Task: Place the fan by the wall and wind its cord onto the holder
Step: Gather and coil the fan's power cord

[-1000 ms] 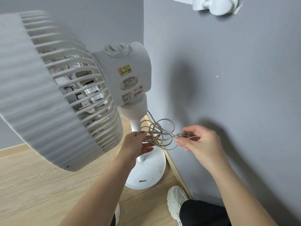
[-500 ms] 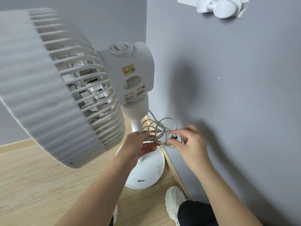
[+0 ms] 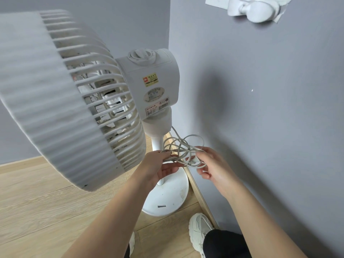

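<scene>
— What's the room like?
— Two matte grey painted walls (image 3: 270,127) meet in a corner (a soft shadow (image 3: 210,101) lies on the right one). Below, a pale wooden plank floor (image 3: 37,211), with a light wooden skirting board (image 3: 201,202) along the right wall's foot.

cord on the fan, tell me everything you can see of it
The cord is thin, pale grey, plastic-looking, gathered into several loose, uneven loops in the air beside the fan's pole, above its base, near the wall. One strand runs up to the fan's neck. The left hand grips the loops on one side; the right hand pinches the other. Its plug cannot be made out.
</scene>
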A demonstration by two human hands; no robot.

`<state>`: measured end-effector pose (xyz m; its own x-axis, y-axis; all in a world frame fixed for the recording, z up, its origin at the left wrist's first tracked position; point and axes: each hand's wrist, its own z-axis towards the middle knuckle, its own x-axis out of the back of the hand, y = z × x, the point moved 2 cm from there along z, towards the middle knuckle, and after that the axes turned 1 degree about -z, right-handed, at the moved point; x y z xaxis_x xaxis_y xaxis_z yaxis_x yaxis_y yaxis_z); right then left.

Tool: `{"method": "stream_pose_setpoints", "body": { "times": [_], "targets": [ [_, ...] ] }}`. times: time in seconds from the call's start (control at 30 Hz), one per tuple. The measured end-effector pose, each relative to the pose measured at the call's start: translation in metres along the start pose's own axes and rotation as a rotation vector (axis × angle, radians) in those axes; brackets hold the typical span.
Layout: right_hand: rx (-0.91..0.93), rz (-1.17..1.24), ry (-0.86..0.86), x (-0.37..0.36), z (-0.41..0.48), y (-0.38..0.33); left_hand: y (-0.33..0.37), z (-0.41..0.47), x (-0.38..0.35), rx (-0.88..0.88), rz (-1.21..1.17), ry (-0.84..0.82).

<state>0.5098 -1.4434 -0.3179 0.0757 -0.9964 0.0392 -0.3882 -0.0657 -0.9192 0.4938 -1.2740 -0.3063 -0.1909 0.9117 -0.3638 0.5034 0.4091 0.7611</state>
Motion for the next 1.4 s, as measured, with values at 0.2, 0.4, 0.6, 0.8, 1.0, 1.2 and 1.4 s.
{"method": "stream_pose_setpoints", "body": {
  "times": [0.2,0.4,0.6,0.8,1.0,1.2,1.4],
  "targets": [
    [-0.022,0.113,-0.114,-0.006,-0.002,-0.001,0.006,0.0,0.006,0.037,0.044,0.01],
    [-0.09,0.261,-0.358,-0.001,-0.001,-0.005,0.008,0.0,0.01,0.077,0.001,0.015],
    [0.019,0.168,-0.514,0.013,-0.002,-0.003,0.008,-0.001,0.01,0.109,-0.049,0.016],
    [0.217,-0.192,-0.412,0.011,-0.003,-0.003,0.007,-0.003,0.011,0.143,-0.07,0.004],
    [0.303,-0.185,-0.38,0.006,-0.007,-0.008,0.007,-0.002,0.012,0.179,-0.133,-0.021],
    [0.357,-0.484,-0.256,0.009,-0.001,-0.001,0.008,-0.003,0.011,0.193,-0.145,-0.039],
    [0.39,-0.885,-0.104,0.014,0.001,0.003,0.008,0.0,0.013,0.169,-0.086,-0.033]
  ]
}}
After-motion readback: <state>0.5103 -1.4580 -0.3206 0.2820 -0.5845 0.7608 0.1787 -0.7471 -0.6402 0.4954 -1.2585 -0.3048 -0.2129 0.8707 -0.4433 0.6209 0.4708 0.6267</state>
